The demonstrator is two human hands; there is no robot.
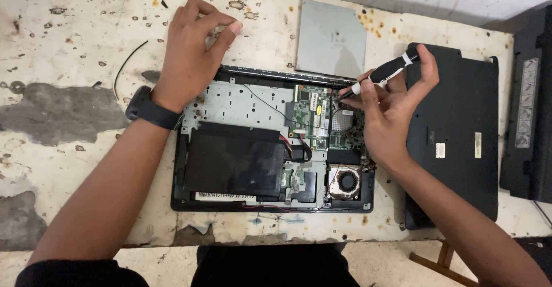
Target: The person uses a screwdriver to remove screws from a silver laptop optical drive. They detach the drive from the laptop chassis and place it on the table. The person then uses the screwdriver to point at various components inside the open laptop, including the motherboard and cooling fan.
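Observation:
An opened laptop (230, 100) lies bottom-up on the worn white table (69, 45), showing a green circuit board (313, 114), a black battery pack (233, 163) and a small fan (347, 181). My right hand (388, 111) grips a black screwdriver (386, 71) with a white band, its tip down at the board's upper right corner. My left hand (192, 48), with a black watch on the wrist, rests at the laptop's upper left corner, fingertips pinched together; whether something small is between them cannot be told.
A black bottom cover (460, 143) lies to the right of the laptop, with another black laptop (529, 108) beyond it. A grey metal plate (330, 39) sits behind the laptop. A loose black wire (126, 62) curves at left. A wooden stool frame (440, 261) shows below the table edge.

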